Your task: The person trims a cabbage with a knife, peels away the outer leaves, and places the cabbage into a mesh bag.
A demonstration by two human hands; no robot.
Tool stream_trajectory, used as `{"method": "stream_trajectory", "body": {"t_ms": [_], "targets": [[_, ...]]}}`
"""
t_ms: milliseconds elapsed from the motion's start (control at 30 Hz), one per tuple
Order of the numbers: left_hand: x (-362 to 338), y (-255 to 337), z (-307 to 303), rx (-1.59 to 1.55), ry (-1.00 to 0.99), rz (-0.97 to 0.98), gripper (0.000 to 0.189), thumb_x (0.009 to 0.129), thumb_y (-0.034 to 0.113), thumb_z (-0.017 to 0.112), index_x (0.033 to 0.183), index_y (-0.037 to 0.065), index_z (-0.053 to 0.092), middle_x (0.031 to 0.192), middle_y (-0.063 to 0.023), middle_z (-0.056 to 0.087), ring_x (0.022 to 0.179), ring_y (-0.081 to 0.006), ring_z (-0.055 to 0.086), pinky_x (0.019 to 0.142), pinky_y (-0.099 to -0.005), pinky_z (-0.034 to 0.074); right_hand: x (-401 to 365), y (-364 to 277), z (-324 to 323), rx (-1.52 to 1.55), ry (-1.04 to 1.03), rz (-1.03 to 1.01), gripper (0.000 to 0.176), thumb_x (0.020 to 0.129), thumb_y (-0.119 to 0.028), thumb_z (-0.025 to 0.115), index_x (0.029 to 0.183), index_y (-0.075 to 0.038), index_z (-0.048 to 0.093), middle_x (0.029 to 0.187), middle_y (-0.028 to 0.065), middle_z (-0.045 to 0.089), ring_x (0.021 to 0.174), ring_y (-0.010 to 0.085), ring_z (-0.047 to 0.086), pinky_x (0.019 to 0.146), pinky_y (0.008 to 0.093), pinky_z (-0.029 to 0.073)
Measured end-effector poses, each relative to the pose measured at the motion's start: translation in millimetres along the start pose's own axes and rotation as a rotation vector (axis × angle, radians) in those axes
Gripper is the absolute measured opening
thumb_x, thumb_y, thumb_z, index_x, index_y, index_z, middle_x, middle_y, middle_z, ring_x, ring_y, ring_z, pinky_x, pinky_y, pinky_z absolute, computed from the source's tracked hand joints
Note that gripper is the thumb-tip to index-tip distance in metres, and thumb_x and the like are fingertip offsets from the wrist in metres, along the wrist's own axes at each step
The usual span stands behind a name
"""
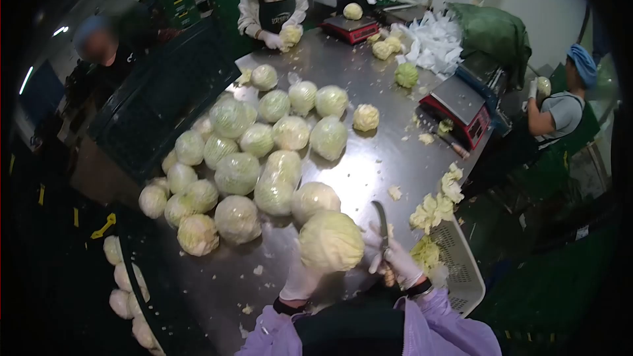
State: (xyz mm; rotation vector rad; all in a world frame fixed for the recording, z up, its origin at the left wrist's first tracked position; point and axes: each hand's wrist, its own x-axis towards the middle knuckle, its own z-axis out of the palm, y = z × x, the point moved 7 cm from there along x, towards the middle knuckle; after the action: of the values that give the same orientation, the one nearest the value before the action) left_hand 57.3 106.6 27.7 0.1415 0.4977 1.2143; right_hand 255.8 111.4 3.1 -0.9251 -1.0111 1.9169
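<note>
A pale yellow-green cabbage [331, 240] rests against my left hand [304, 278], whose white-gloved fingers cup it from below and the left side. In my right hand [401, 265], also gloved, is a knife [382, 224] with a narrow blade curved at the tip. Its blade points up and away from me, and the end of its handle shows below my fist. The knife stands just right of the cabbage. Behind the held cabbage lies another cabbage [315, 201], part of a large group of wrapped cabbages [237, 173] on the steel table [356, 184].
A white basket [467, 270] holds trimmed leaves [432, 214] at my right. Red scales [461, 109] and another knife [455, 147] lie farther up the right side. Dark crates [168, 95] border the left. Co-workers [273, 10] handle cabbages around the table.
</note>
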Motion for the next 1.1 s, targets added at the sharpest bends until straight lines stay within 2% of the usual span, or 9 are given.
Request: {"method": "stream_trajectory", "body": {"t_ms": [100, 233, 433, 667, 733, 833, 900, 967, 1100], "targets": [[16.0, 11.7, 41.4, 0.945, -0.191, 0.104, 0.095, 0.085, 0.061, 0.055, 0.150, 0.005, 0.014, 0.154, -0.0165, 0.017, 0.138, -0.0300, 0.030, 0.106, -0.0458, 0.036, 15.6, 50.5, -0.9, 0.484, 0.240, 0.088, 0.089, 0.078, -0.069, 0.053, 0.143, -0.014, 0.031, 0.112, 0.0095, 0.059, 0.059, 0.0097, 0.052, 0.051, 0.0198, 0.043], [9.8, 34.8, 40.6, 0.635, -0.210, -0.096, 0.087, 0.087, 0.055, 0.058, 0.148, 0.004, 0.023, 0.150, -0.0187, 0.027, 0.137, -0.0338, 0.030, 0.103, -0.0479, 0.038, 45.6, 43.2, -30.2, 1.095, -0.019, -0.016, 0.076, 0.087, -0.072, 0.039, 0.135, -0.012, 0.039, 0.106, 0.0097, 0.058, 0.055, 0.0067, 0.045, 0.045, 0.0192, 0.040], [-34.9, 117.0, -71.3, 0.816, 0.418, 0.424, 0.045, 0.098, 0.032, 0.051, 0.130, 0.001, 0.047, 0.121, -0.0126, 0.059, 0.110, -0.0215, 0.058, 0.089, -0.0314, 0.047, 98.7, 16.9, -137.1, 0.885, 0.546, -0.038, 0.069, 0.085, -0.066, 0.053, 0.120, -0.007, 0.046, 0.072, -0.0015, 0.047, 0.051, 0.0036, 0.043, 0.041, 0.0156, 0.042], [-170.5, 198.6, -182.8, 1.085, 1.077, 0.950, 0.037, 0.092, 0.010, 0.061, 0.126, 0.001, 0.052, 0.124, -0.0089, 0.053, 0.111, -0.0187, 0.052, 0.095, -0.0296, 0.042, 155.3, -66.5, -148.6, 0.261, 0.771, -0.354, 0.047, 0.094, -0.048, 0.051, 0.125, -0.014, 0.053, 0.065, -0.0072, 0.050, 0.045, 0.0031, 0.038, 0.059, 0.0252, 0.049], [-198.4, 230.3, -196.0, 1.078, 1.263, 1.017, 0.048, 0.089, 0.013, 0.066, 0.132, 0.002, 0.048, 0.132, -0.0117, 0.046, 0.119, -0.0238, 0.047, 0.097, -0.0328, 0.040, 168.0, -51.9, -132.1, 0.379, 0.543, -0.004, 0.050, 0.095, -0.049, 0.050, 0.131, -0.015, 0.050, 0.053, -0.0085, 0.036, 0.037, 0.0036, 0.027, 0.071, 0.0353, 0.055], [-206.7, 279.6, -218.2, 1.087, 1.438, 1.036, 0.061, 0.085, 0.019, 0.071, 0.136, 0.002, 0.043, 0.135, -0.0154, 0.045, 0.127, -0.0283, 0.041, 0.102, -0.0379, 0.037, 157.0, -36.0, -94.8, 0.166, 0.404, -0.073, 0.063, 0.096, -0.037, 0.052, 0.146, -0.007, 0.027, 0.128, 0.0119, 0.048, 0.070, 0.0120, 0.057, 0.075, 0.0445, 0.058], [-194.4, 319.1, -225.7, 1.585, 1.549, 1.005, 0.067, 0.081, 0.020, 0.073, 0.137, 0.001, 0.042, 0.134, -0.0188, 0.045, 0.126, -0.0312, 0.041, 0.103, -0.0398, 0.036, 161.1, 7.8, -107.4, 0.041, 0.204, -0.046, 0.062, 0.093, -0.021, 0.059, 0.145, -0.007, 0.030, 0.126, 0.0145, 0.052, 0.087, 0.0193, 0.061, 0.072, 0.0360, 0.057], [-176.8, 348.7, -233.6, 1.681, 1.578, 1.032, 0.065, 0.080, 0.020, 0.073, 0.135, 0.001, 0.044, 0.132, -0.0195, 0.047, 0.125, -0.0326, 0.042, 0.103, -0.0399, 0.036, 131.7, -4.1, -39.9, -0.074, 0.202, 0.082, 0.054, 0.094, -0.013, 0.055, 0.143, -0.005, 0.033, 0.094, 0.0082, 0.065, 0.055, 0.0086, 0.057, 0.054, 0.0189, 0.049], [-125.1, 367.0, -178.6, 1.772, 1.353, 1.223, 0.058, 0.079, 0.020, 0.073, 0.128, -0.001, 0.050, 0.128, -0.0194, 0.050, 0.120, -0.0351, 0.045, 0.103, -0.0407, 0.035, 92.2, 28.6, -34.9, -0.110, 0.248, 0.160, 0.053, 0.096, -0.012, 0.052, 0.144, -0.005, 0.031, 0.091, 0.0102, 0.066, 0.055, 0.0121, 0.058, 0.050, 0.0236, 0.049]]}}
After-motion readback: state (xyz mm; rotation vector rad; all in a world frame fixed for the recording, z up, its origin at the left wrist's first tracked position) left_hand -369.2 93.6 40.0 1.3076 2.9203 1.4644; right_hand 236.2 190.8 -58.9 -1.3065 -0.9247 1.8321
